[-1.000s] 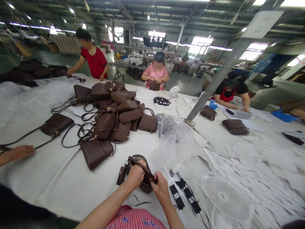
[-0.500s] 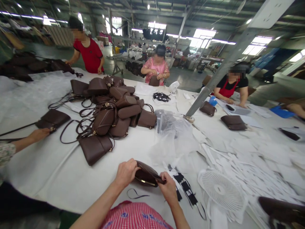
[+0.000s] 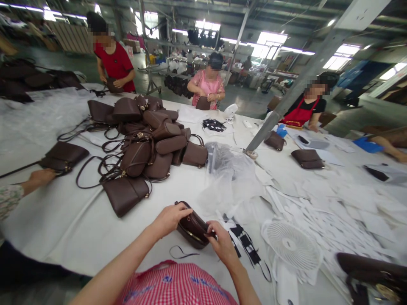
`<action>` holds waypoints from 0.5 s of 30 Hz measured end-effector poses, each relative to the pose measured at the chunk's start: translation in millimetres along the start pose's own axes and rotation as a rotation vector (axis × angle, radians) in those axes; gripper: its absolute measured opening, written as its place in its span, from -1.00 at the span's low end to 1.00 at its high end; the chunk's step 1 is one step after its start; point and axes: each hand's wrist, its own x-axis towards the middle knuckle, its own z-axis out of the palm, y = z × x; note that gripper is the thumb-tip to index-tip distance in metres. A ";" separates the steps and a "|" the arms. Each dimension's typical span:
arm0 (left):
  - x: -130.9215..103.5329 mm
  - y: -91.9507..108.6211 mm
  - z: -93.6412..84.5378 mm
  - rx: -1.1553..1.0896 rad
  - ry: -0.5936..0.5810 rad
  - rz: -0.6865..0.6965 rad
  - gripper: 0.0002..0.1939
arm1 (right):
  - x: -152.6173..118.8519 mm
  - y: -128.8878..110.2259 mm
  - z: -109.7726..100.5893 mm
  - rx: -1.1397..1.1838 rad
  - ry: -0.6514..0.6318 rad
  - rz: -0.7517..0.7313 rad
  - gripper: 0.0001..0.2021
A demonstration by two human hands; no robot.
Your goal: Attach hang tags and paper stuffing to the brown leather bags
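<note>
Head view: looks forward and down over a long white table [image 3: 79, 228], spread with work from near edge to far side.
Co-workers: across the table, one in red [image 3: 117, 67] and one in pink [image 3: 206, 87], each handling a brown bag; farther right, one in a red apron [image 3: 300, 112], leaning over the table.
Pile of brown bags [image 3: 136, 157]: heaped left of centre with loose straps, well apart from both hands. Finished or waiting, cannot tell.
Clear plastic [image 3: 230, 180]: crumpled beyond the hands, just right of the pile.
White fan [image 3: 291, 243]: at the near right, beside scattered paper scraps [image 3: 321, 220].
Held brown bag [image 3: 191, 240]: at the near middle of the table, directly in front of the striped apron [image 3: 178, 284], tilted, showing a gold-coloured edge along the side.
Stage of work: judged to be midway on this one bag; in hand, not yet set down. Too small to tell any completed detail inside.
Left hand [image 3: 171, 219]: closed over the bag's left end, gripping near the rim.
Right hand [image 3: 220, 241]: narrowed to a pinch on the right end.
Black tags [image 3: 249, 250]: lying just right of the right hand, untouched.
Thin black cord [image 3: 182, 254]: loose on the table below the bag, apart from both hands.
</note>
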 end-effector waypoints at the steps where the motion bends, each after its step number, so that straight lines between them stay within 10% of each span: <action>1: 2.5 -2.9 -4.1 -0.020 -0.031 0.017 -0.60 | 1.7 -1.2 0.5 -0.051 0.011 -0.008 -0.93; 7: 20.3 -15.4 -18.0 -0.059 -0.112 0.113 -0.84 | 8.7 -4.9 3.0 -0.331 0.143 -0.024 -0.87; 15: 16.8 -28.9 5.9 -0.300 0.136 0.037 -0.88 | 0.6 -2.2 1.9 -0.168 0.141 0.020 -0.90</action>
